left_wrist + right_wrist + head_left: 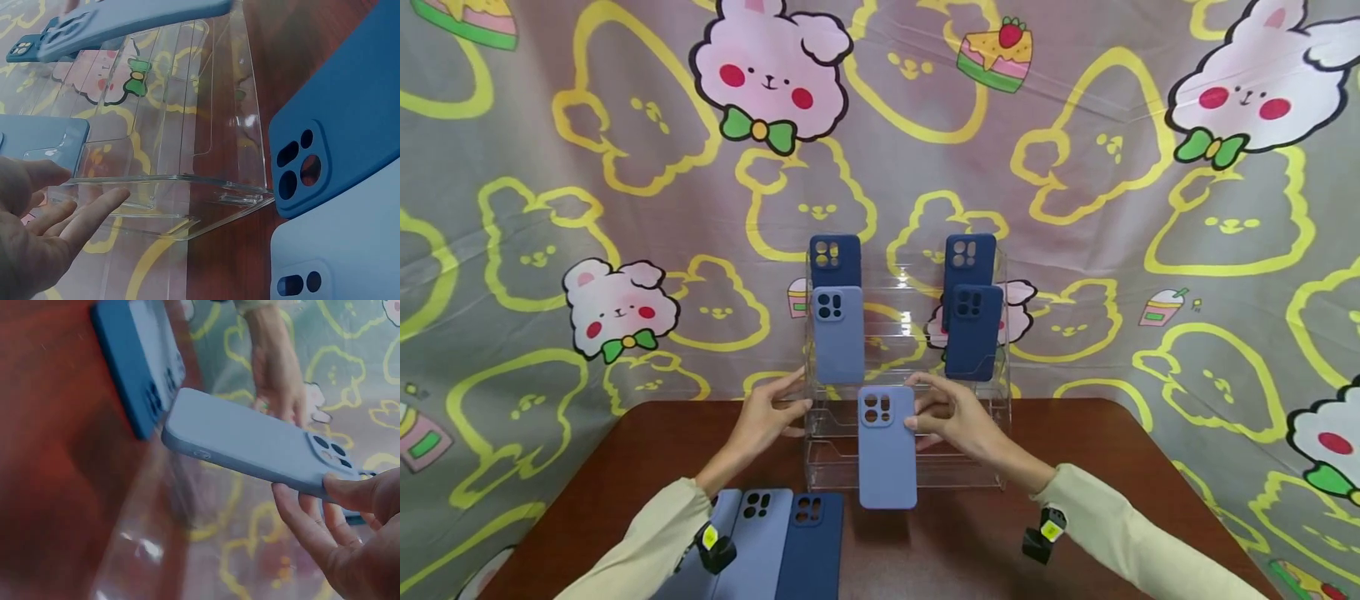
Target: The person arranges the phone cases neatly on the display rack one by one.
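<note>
Looks approx. midway: 4 cases already stand in the tiered rack [955, 480], i.e. upper-left navy case [842, 277] w/ left pale case [840, 350] below it, and upper-right navy case [977, 258] partly behind lower-right navy case [972, 342]. The held pale-blue case [887, 458] isn't slotted yet; it's upright in front of the rack, above the desk [1120, 450], camera end up. R hand [958, 417] has its fingers pinching that case by the edge near the camera cutouts; L hand [767, 417] has loose, extended fingers at the rack's side, holding nothing (can't tell if they actually touch it). Prob. left to do: this one, plus at least 3 on the desk, incl. desk navy case [812, 558] and desk pale case [754, 542]. Materials: cases look matte, prob. silicone, w/ rounded corners and raised camera panels cut w/ round + pill-shaped holes. Rack = clear, glossy plastic, stepped, thin-walled. Desk is smooth reddish-brown; backdrop cloth [1075, 75] is softly creased, cartoon-printed.
</note>
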Demonstrator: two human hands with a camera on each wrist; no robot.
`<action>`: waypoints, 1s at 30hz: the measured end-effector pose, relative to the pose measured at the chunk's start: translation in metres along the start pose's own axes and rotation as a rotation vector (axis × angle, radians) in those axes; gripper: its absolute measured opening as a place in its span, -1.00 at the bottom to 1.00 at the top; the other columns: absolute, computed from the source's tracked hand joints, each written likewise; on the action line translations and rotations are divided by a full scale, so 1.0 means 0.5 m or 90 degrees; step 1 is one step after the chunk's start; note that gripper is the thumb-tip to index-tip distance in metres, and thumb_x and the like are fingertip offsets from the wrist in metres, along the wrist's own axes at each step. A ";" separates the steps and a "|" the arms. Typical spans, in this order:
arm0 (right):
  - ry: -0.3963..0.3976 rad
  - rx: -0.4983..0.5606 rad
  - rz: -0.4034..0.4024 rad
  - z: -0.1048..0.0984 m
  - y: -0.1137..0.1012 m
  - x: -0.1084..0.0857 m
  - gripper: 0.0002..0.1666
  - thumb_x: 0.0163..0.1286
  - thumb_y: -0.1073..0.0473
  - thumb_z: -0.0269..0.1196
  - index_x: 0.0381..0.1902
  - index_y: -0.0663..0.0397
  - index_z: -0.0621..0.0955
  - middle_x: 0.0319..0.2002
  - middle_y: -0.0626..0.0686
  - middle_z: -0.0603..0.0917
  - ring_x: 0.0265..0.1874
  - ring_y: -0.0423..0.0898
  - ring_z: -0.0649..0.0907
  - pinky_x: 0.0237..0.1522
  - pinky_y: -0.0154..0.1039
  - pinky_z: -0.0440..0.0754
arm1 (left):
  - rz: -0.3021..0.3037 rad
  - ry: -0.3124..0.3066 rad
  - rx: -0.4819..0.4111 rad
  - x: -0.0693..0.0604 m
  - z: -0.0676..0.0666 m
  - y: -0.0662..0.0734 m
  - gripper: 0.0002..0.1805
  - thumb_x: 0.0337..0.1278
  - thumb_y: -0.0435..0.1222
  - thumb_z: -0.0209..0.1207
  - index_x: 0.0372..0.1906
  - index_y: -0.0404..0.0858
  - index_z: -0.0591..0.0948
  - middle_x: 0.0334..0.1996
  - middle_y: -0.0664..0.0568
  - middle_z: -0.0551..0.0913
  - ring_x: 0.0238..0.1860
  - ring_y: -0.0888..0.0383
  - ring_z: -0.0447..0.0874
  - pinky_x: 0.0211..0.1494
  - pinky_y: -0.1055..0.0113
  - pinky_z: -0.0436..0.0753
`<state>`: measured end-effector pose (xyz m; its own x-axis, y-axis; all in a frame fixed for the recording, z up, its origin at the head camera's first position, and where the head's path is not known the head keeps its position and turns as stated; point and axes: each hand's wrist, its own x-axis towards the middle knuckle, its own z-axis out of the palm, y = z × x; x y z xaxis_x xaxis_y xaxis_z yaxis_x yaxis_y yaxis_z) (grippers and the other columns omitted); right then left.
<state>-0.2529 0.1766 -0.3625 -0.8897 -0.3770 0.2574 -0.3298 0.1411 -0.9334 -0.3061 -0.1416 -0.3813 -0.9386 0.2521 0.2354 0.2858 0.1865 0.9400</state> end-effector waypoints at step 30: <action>0.119 -0.101 -0.221 0.005 0.003 0.170 -0.40 0.40 0.41 0.39 0.37 0.22 0.55 -0.08 0.32 0.69 -0.16 0.23 0.77 -0.19 0.22 0.85 | -0.034 0.010 -0.024 -0.007 -0.003 -0.004 -0.35 0.41 -0.48 0.25 0.53 -0.41 0.38 0.31 -0.53 0.49 0.18 -0.36 0.68 -0.06 0.07 0.88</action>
<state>-0.3283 0.1423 -0.3428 -0.7545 -0.2568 0.6040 -0.6513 0.1798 -0.7372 -0.3039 -0.1442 -0.3838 -0.9554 0.2272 0.1886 0.2284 0.1637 0.9597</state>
